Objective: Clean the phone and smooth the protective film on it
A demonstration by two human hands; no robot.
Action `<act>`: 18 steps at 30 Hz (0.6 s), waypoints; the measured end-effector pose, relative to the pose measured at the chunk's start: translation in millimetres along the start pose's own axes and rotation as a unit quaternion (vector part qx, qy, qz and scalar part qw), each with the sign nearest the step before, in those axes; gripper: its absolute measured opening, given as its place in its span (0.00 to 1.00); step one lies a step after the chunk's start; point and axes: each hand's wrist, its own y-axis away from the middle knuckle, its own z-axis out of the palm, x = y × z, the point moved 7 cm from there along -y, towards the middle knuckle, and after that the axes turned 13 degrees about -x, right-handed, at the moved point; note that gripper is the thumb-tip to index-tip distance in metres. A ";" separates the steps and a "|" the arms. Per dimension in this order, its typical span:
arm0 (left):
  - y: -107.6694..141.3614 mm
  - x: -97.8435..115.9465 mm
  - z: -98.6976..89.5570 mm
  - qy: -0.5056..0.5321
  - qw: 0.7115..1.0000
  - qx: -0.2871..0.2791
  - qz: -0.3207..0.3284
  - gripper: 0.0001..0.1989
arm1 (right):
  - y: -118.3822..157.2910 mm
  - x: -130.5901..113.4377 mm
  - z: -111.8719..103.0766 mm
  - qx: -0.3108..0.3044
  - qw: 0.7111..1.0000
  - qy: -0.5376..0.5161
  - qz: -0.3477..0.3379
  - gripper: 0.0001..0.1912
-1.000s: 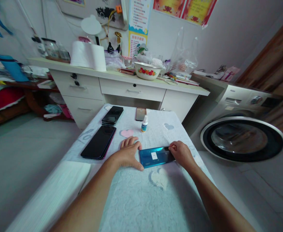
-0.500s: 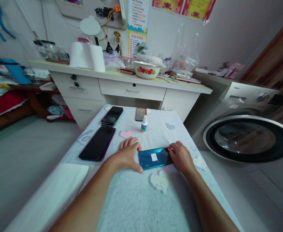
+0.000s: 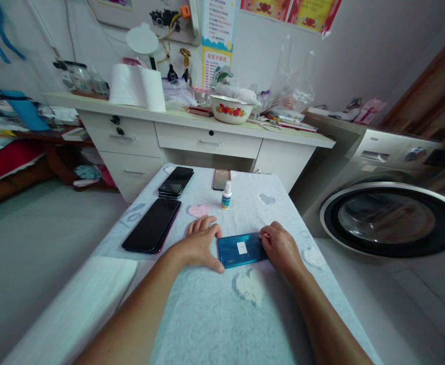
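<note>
While one bottle [image 3: 226,196] is stood toward the far edge of the table [image 3: 195,314], one glossy, white-labelled blue phone [image 3: 232,253] is flanked by the left hand [image 3: 200,246], spread, and right hand [image 3: 282,247], fingertips together.

My right fingers [image 3: 265,236] hide one end of the blue phone [image 3: 232,251]; the picture's top cuts off the red posters [image 3: 311,12].

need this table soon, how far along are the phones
Done: none for certain; the dark phones lie aside, finished or waiting, I can't tell. In hand: the blue phone, back up, left hand at one end, right hand at the other. Left: likely this one, hands being on it.
</note>
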 end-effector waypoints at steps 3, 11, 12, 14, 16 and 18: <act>-0.1 -0.3 0.0 0.003 1.000 0.001 0.001 0.38 | -1.9 13.1 -1.3 0.009 1.000 -0.002 0.008 0.08; 1.8 2.8 -2.4 0.011 1.000 -0.009 -0.005 0.37 | -6.0 35.1 -4.5 0.036 0.999 -0.012 0.035 0.08; 2.0 3.2 -2.5 0.011 1.000 -0.008 -0.005 0.37 | -6.4 34.7 -4.4 0.037 0.999 -0.013 0.034 0.08; 2.0 3.4 -2.7 0.009 1.000 -0.005 -0.005 0.37 | -7.2 32.8 -3.9 0.038 0.999 -0.011 0.031 0.08; 2.0 3.2 -3.0 0.007 1.000 -0.002 -0.005 0.37 | -7.8 29.8 -3.1 0.038 0.999 -0.010 0.027 0.08; 2.1 3.2 -3.2 0.006 1.000 -0.002 -0.005 0.37 | -8.1 25.7 -2.2 0.034 0.999 -0.008 0.021 0.08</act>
